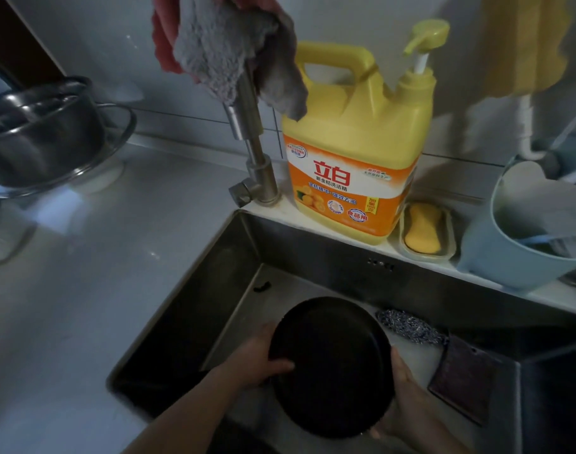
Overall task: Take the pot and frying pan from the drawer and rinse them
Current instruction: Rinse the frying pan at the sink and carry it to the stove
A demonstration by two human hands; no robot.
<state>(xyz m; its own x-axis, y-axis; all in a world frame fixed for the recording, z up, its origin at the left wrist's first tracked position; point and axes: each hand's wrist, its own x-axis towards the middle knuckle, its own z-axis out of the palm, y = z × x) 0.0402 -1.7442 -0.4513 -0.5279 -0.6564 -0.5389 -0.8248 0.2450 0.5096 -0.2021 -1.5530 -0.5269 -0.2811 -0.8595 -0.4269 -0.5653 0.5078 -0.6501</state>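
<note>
Here my left hand point(257, 362) and right hand point(408, 407) clamp the black frying pan point(331, 365) by its rim on either side, fingers curled round it, tilted inside the steel sink point(195, 303), beside a steel scourer point(408, 326).

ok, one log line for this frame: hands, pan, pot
left hand: grips frying pan rim | right hand: holds opposite rim | pan: in sink | pot: on counter

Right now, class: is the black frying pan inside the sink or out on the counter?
Inside. The frying pan sits within the steel sink, gripped by the left hand and right hand at opposite rims.
</note>
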